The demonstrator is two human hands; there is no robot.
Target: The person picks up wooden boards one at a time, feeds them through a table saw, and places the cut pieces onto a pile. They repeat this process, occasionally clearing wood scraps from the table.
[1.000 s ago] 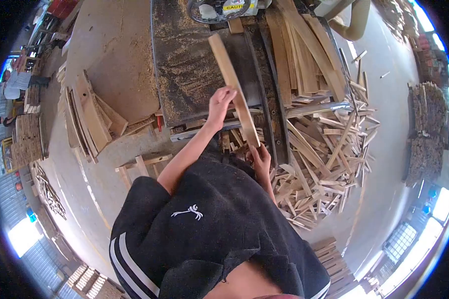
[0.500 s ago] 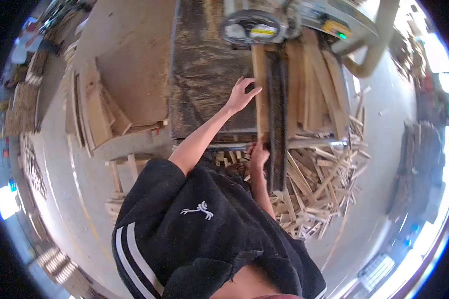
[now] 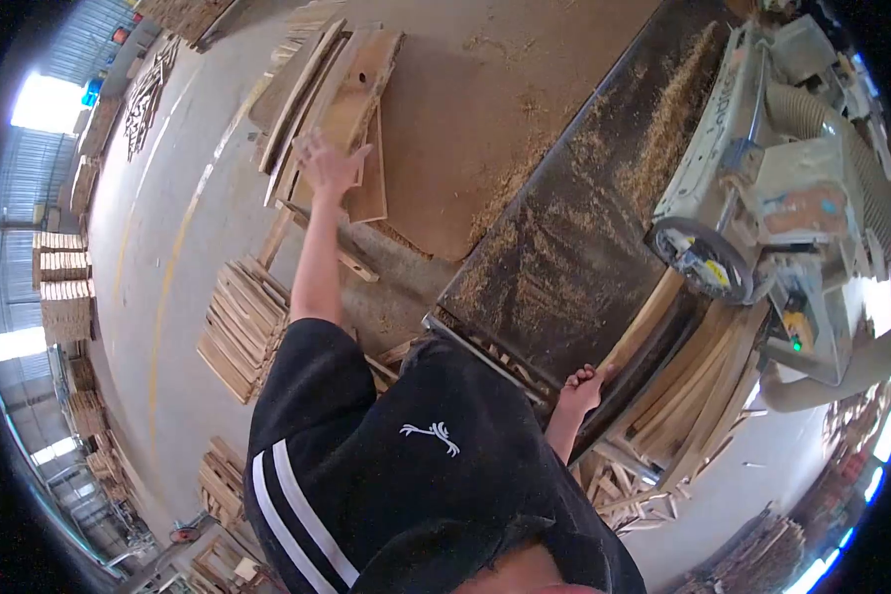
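My right hand [image 3: 581,384] is closed on the near end of a long wooden strip [image 3: 646,319]. The strip lies on the dark, sawdust-covered saw table [image 3: 554,247] and points toward the round blade guard [image 3: 705,261]. My left hand [image 3: 331,162] is stretched far out to the left with its fingers spread. It holds nothing and hovers at a leaning stack of wide boards [image 3: 351,84] on the floor beside the table.
The saw machine body [image 3: 792,168] and a dust hose [image 3: 812,381] stand at the right. Cut strips [image 3: 698,391] are piled beside the table. Short slats [image 3: 240,327] are stacked on the floor at left, and offcuts [image 3: 634,500] lie below the table.
My left hand left the strip and swung out left to the board stack. My head turned left, so the table now sits at the right. My right hand stays on the strip's end.
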